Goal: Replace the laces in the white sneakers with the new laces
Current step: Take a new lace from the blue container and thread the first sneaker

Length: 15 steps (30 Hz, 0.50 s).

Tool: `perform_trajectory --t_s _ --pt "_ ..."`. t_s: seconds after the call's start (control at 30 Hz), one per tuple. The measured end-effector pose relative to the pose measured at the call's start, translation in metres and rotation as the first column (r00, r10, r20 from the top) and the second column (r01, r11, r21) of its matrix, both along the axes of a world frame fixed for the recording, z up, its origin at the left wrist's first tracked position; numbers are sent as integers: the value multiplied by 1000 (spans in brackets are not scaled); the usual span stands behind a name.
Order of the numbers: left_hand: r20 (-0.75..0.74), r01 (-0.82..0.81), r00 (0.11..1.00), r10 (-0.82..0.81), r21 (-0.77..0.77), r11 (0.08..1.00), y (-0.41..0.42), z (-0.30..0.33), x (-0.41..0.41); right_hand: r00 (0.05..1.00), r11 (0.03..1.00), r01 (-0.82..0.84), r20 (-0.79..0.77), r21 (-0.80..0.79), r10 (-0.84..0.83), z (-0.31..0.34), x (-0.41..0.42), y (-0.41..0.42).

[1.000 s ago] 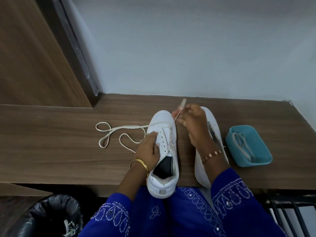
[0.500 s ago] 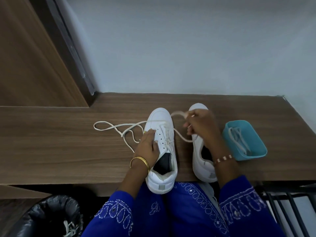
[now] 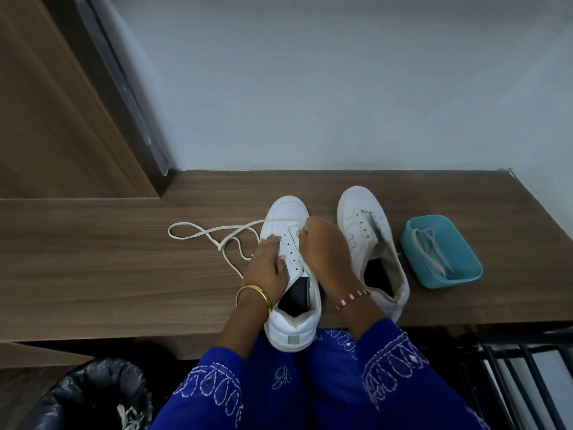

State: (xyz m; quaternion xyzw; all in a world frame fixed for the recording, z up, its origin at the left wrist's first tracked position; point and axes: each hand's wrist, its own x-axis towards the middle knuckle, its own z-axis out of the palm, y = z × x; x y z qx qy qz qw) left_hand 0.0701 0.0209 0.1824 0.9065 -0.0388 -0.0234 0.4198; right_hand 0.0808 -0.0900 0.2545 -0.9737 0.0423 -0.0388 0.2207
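Wooden bench [image 3: 93, 259] carries both sneakers. Left hand [image 3: 266, 265] presses flat on the near sneaker [image 3: 286, 218]; right hand [image 3: 319, 243], lowered from its earlier pull, has fingers hidden, grip undeterminable. Lace [image 3: 214, 232] trails left, bottom row threaded. Spare laces sit in tub [image 3: 459, 279].

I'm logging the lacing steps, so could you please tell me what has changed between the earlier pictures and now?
The right hand, which held the lace tip raised beyond the toe, has come down onto the eyelets of the left sneaker. The loose lace on the table shifted slightly. The left hand still steadies that sneaker; the right sneaker and blue tray stayed put.
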Motion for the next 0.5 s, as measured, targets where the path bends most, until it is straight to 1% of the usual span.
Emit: perform_trajectory --t_s 0.07,0.1,0.13,0.17,0.2,0.23,0.27,0.3,0.33,0.37,0.4,0.43,0.47,0.5 --pt "-1 -1 1000 1 5 1000 -1 1 0 998 986 37 -57 161 -28 14 -1 -6" --pt "-2 -3 1000 3 6 1000 -1 2 0 997 966 34 -75 255 -15 24 -3 -11" --pt "0 -6 1000 6 5 1000 -1 2 0 996 934 16 -92 356 18 36 -6 -16" --pt "4 -7 1000 7 6 1000 -1 2 -1 992 878 -14 -103 478 72 49 -10 -20" --pt "5 -7 1000 7 7 1000 -1 1 0 988 780 -50 -82 624 129 61 -14 -25" --pt "5 -4 1000 4 9 1000 -1 1 -1 987 628 -84 -23 774 161 71 -16 -29" --pt "4 -3 1000 3 9 1000 -1 0 0 985 447 -120 52 887 162 78 -14 -35" --pt "1 -5 1000 5 6 1000 -1 0 -1 982 266 -159 123 951 146 81 -10 -41" --pt "-2 -8 1000 8 0 1000 -1 0 -1 976 106 -189 175 976 130 81 -5 -47" --pt "-4 -10 1000 10 -9 1000 -1 1 -1 975 -3 -187 186 982 123 82 -2 -51" --pt "-6 -10 1000 10 -16 1000 -1 1 -1 976 -43 -165 170 985 137 82 -2 -54" --pt "-7 -9 1000 9 -21 1000 -1 1 -2 977 -12 -138 138 990 162 80 -4 -59" --pt "-6 -9 1000 9 -23 1000 -1 1 -2 974 87 -112 92 990 206 77 -6 -62" --pt "-3 -10 1000 9 -26 1000 -1 1 -2 964 245 -93 26 965 263 73 -10 -66"
